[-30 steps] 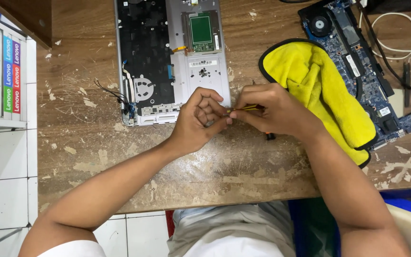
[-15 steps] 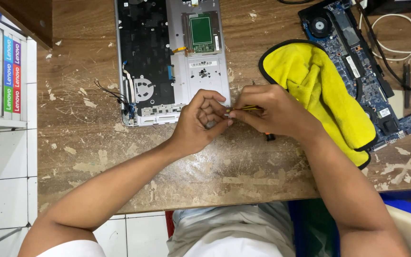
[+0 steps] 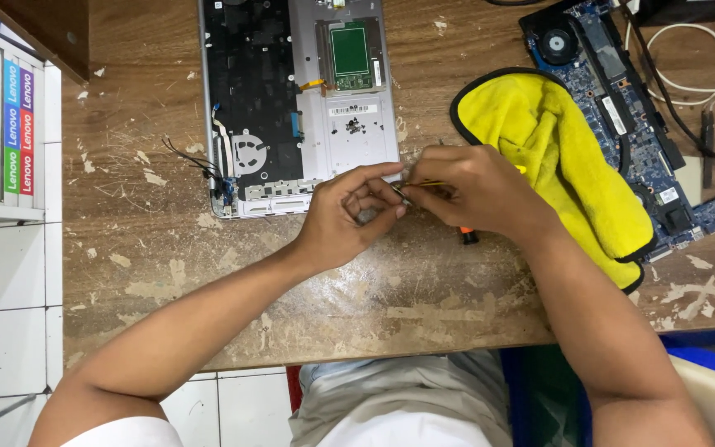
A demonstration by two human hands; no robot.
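Two hands meet just below the opened laptop base (image 3: 299,108), over the worn wooden workbench (image 3: 167,273). The left hand (image 3: 349,217) has its fingers curled together, pinching a tiny part (image 3: 400,195) too small to identify. The right hand (image 3: 473,192) is closed around thin yellow tweezers (image 3: 425,183), whose tip touches that part. A yellow microfibre cloth (image 3: 564,157) lies right of the base, partly over a blue motherboard (image 3: 622,91). Near the right wrist, an orange-tipped tool (image 3: 467,236) peeks out; I cannot tell what kind.
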